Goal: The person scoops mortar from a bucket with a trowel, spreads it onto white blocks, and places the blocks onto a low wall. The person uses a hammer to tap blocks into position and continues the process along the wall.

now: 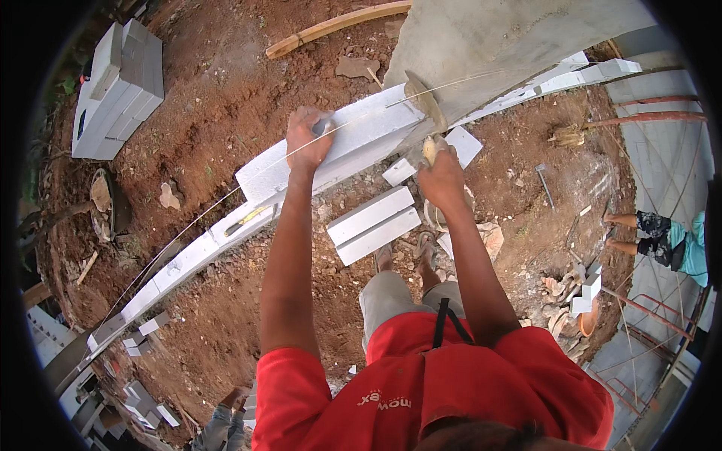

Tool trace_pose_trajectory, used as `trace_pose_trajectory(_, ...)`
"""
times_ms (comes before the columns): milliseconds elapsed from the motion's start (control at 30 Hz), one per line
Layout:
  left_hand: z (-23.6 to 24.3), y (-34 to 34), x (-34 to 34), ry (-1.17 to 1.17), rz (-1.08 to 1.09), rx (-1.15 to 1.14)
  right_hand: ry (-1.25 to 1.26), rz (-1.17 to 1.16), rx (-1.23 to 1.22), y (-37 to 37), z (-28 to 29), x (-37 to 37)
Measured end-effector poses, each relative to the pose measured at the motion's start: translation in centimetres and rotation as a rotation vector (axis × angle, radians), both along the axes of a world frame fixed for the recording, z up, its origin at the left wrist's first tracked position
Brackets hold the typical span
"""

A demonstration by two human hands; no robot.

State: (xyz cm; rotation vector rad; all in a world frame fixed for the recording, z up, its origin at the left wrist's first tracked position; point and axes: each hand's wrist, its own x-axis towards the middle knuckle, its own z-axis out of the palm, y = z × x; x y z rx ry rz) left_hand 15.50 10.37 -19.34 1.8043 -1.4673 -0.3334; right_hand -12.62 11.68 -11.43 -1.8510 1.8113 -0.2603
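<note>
My left hand is closed on the top of a long white building block, its fingers curled over the far edge. This block sits on a row of white blocks, its right end near a grey concrete slab. In my right hand is a trowel, gripped by its pale yellowish handle. The mortar-smeared trowel blade stands against the block's right end. A thin string stretches along the wall, passing over the block near my left hand.
Two white blocks lie by my feet, a bucket beside them partly hidden by my arm. A yellow tool rests on the wall. Stacked blocks stand far left. A hammer-like tool and another person are at right.
</note>
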Motion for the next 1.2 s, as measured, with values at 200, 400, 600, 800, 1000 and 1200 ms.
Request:
trace_pose_trajectory(200, -0.2, 0.0, 0.2, 0.003, 0.002, -0.044, 0.006, 0.016, -0.08, -1.1, 0.2, 0.8)
trace_pose_trajectory(400, -0.5, 0.1, 0.3, -0.021, -0.007, -0.102, 0.06, 0.012, 0.021, 1.6, -1.1, -1.2)
trace_pose_trajectory(600, -0.3, 0.0, 0.3, 0.002, -0.011, -0.087, -0.06, 0.101, -0.122, 4.9, -2.7, -1.0)
trace_pose_trajectory(800, -0.3, 0.1, 0.2, -0.006, -0.017, -0.085, -0.227, 0.2, -0.102, 2.1, -0.9, -3.2)
trace_pose_trajectory(1000, -0.7, -0.3, 0.4, -0.007, 0.019, -0.048, 0.141, 0.262, -0.052, -3.6, 0.8, -5.7)
trace_pose_trajectory(1200, -1.4, -0.1, 0.4, 0.019, 0.097, 0.049, 0.152, 0.283, -0.102, -6.5, 0.5, -7.5)
